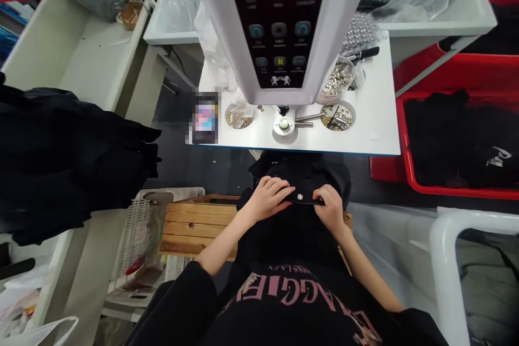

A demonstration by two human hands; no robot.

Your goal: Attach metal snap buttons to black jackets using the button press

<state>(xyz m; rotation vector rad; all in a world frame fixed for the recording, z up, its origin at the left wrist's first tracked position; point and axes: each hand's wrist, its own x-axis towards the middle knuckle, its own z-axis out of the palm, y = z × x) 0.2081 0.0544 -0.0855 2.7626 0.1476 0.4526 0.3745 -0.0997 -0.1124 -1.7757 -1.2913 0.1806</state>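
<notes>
A black garment (308,175) lies over my lap below the table's front edge, and a shiny silver-white button (300,197) sits near its edge. My left hand (271,198) is on the cloth just left of the button, its fingers on top and its thumb by the edge. To the button's right, my right hand (330,206) pinches the same edge with curled fingers. Above the garment, a button-fastening machine (284,124) with a dark touch panel (279,27) stands on the white table (377,138). How far the garment extends beneath the table is hidden.
Small metal parts fill the left table recess (239,117) and right recess (338,117). A clear tub (336,81) of fasteners stands behind. Dark garments hang at left (68,157); a red bin (409,167) holds more at right. A wooden bench (198,221) is beneath me.
</notes>
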